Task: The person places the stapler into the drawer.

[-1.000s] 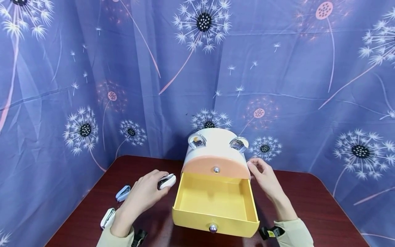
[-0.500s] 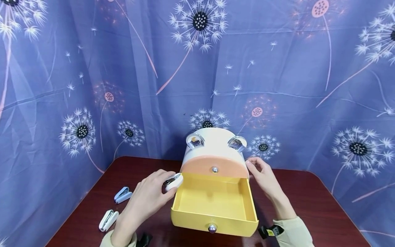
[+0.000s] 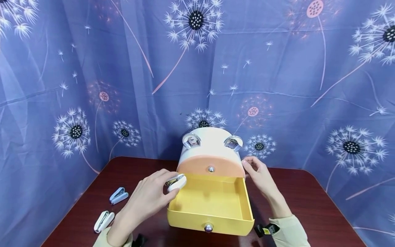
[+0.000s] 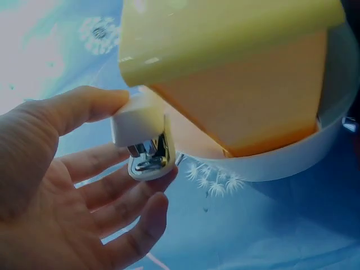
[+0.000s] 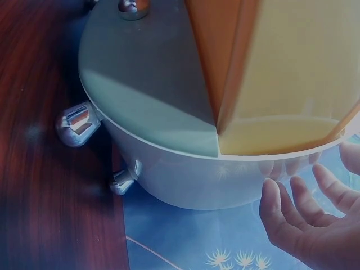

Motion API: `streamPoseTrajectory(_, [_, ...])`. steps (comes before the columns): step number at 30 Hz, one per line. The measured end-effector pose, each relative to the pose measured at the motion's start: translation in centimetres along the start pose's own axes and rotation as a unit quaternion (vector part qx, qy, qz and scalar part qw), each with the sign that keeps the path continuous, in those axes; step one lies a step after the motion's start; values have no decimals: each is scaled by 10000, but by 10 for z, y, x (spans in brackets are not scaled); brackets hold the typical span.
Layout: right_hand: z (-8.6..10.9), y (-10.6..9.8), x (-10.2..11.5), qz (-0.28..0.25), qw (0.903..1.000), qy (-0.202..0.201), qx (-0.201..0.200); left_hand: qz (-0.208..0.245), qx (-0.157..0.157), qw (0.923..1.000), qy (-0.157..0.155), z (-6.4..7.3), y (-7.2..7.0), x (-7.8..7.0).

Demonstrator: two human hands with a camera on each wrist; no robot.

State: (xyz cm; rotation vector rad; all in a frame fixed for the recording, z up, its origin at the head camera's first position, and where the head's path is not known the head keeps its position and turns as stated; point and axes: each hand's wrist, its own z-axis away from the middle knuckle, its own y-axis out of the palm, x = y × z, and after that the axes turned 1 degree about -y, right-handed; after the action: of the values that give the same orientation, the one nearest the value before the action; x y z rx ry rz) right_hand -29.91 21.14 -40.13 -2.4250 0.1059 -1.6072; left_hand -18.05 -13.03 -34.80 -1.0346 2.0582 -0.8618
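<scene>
**Against a blue dandelion curtain [image 3: 277, 75], a white stapler [image 3: 177, 184] reaches a yellow drawer [image 3: 185, 219]**

The left hand [image 3: 149, 193] pinches the white stapler between thumb and fingers at the pulled-out yellow drawer's left wall; whether stapler and wall touch cannot be told. The right hand [image 3: 258, 176], fingers loosely bent and gripping nothing, is at the right side of the white cabinet [image 3: 210, 137], contact unclear. Compared with a second earlier, the white stapler sits farther right, overlapping the drawer's wall in the head view instead of standing clear to its left; the carry appears to have come as far as the drawer. The right hand keeps its place. Farther out, a blue stapler [image 3: 118, 196] and a second white stapler [image 3: 104, 221] lie unmoved on the dark red tabletop [image 3: 299, 199].
</scene>
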Motion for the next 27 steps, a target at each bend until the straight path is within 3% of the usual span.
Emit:
streamPoseTrajectory(5, [0, 1, -1, 44, 10000, -21, -9, -72, 237, 9990, 372, -12, 2, -3])
streamPoseTrajectory(12, [4, 4, 16, -125, 9998, 123, -68, -408, 594, 9894, 1259, -29, 13, -18])
streamPoseTrajectory(17, [6, 6, 25, -119, 9998, 172, -73, -657, 1017, 9760, 1812, -41, 22, -33])
streamPoseTrajectory(27, [2, 3, 9, -199, 9997, 147, -35, -796, 2269, 9401, 2418, -66, 45, -59])
